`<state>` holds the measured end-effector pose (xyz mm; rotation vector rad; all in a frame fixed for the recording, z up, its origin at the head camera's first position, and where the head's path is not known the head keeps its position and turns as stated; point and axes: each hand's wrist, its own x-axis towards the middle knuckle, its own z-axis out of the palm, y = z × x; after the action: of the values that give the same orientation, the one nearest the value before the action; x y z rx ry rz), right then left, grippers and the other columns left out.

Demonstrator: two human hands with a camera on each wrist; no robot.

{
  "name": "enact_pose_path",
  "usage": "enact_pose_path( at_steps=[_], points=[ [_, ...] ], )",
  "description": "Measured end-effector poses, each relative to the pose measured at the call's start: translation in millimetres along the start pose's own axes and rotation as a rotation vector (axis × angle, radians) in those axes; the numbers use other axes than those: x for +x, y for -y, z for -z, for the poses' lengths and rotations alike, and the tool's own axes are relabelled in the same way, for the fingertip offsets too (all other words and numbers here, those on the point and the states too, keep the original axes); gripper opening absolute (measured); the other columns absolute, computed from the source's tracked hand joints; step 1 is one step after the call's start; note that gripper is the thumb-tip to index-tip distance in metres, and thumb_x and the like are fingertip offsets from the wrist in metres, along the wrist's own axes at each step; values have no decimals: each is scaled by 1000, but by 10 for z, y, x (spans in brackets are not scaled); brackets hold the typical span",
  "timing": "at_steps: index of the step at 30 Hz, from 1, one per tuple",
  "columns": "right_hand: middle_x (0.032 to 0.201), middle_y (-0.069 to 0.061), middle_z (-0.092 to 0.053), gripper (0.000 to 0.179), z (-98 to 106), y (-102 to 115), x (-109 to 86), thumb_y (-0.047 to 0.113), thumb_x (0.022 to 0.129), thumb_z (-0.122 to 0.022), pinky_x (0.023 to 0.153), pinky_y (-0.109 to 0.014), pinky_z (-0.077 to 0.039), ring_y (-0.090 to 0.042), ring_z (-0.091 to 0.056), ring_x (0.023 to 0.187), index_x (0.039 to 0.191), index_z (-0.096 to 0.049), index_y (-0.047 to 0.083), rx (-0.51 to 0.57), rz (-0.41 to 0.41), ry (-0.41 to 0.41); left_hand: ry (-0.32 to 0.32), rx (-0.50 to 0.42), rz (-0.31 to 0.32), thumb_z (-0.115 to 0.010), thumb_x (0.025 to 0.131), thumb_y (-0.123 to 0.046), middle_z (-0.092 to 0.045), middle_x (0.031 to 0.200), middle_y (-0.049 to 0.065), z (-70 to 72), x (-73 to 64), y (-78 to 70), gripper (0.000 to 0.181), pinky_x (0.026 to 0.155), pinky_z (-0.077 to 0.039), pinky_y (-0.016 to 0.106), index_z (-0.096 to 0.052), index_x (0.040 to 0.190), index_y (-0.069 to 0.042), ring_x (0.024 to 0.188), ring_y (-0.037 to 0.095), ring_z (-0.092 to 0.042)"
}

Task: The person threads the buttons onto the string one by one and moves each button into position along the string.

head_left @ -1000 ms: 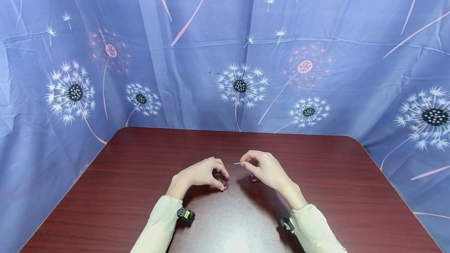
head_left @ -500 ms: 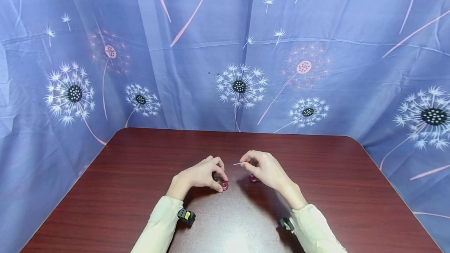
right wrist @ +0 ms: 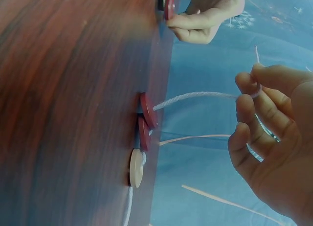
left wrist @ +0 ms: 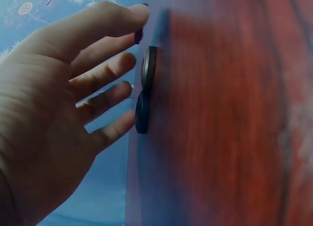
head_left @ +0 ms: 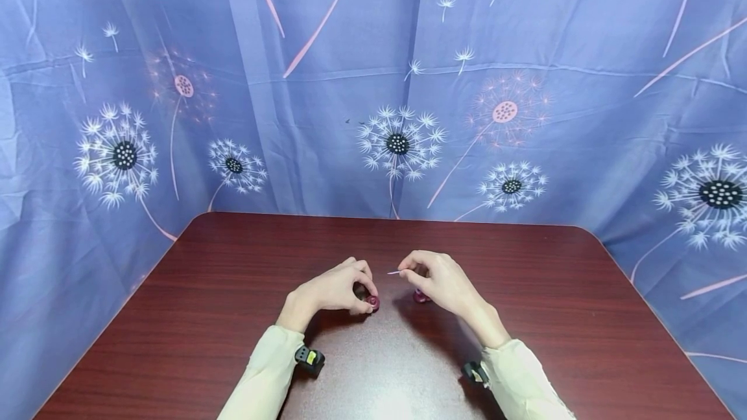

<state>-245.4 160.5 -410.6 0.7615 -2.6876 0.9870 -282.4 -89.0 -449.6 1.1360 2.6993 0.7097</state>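
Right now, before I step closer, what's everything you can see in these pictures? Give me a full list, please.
Table: one, dark red-brown, under everything.
Cloth: number of pieces unclear, blue with a dandelion print, hanging around the table.
Held disc: one, red, pinched in the left hand.
Dark discs: two, true colour hard to tell, on the table near the left hand.
String: one, whitish, pinched in the right hand.
Strung discs: two, red, on the string.
Cream disc: one, cream, on the string beyond the red pair.
Wrist cameras: two, black, one at each cuff.
Sleeves: two, pale, on the forearms.
Hands: two, bare, over the table.
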Motion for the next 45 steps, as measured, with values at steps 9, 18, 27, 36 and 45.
enact_pose_path(
  at_steps=[9,18,27,36,45],
  points=[
    [84,3,-73,4,3,2,-13,23,93,-69,69,-24,-49,3,-59,67,96,-72,22,3,-13,5,-21,-67,-3,-77,79,-30,-62,95,-15,17,13,12,18,88,-45,22,-77,96,-26,99,6,-48],
    [82,6,-71,4,-17,-11,-7,23,93,-70,68,-23,-48,3,-58,66,96,-72,23,1,-1,-5,-40,-112,14,-73,80,-28,-61,93,-18,9,19,41,21,86,-47,22,-75,101,-27,96,4,-50],
    [81,10,-70,4,-31,-20,-2,22,93,-70,66,-22,-48,3,-58,63,96,-72,21,11,-9,3,-70,-132,-10,-71,83,-25,-58,94,-13,44,31,38,31,85,-47,23,-75,113,-20,93,5,-53],
    [82,5,-72,4,-31,-26,-3,23,93,-70,67,-23,-48,3,-59,63,96,-72,21,15,-10,5,-182,-122,1,-74,82,-24,-60,91,-10,79,19,6,26,82,-49,24,-73,108,-24,88,4,-58],
    [82,2,-72,6,-28,-23,-3,22,93,-70,68,-23,-49,4,-58,65,96,-72,17,19,1,4,-216,-143,-1,-73,80,-23,-61,93,-12,91,11,-13,26,82,-51,25,-69,106,-23,88,3,-60]
  ],
)
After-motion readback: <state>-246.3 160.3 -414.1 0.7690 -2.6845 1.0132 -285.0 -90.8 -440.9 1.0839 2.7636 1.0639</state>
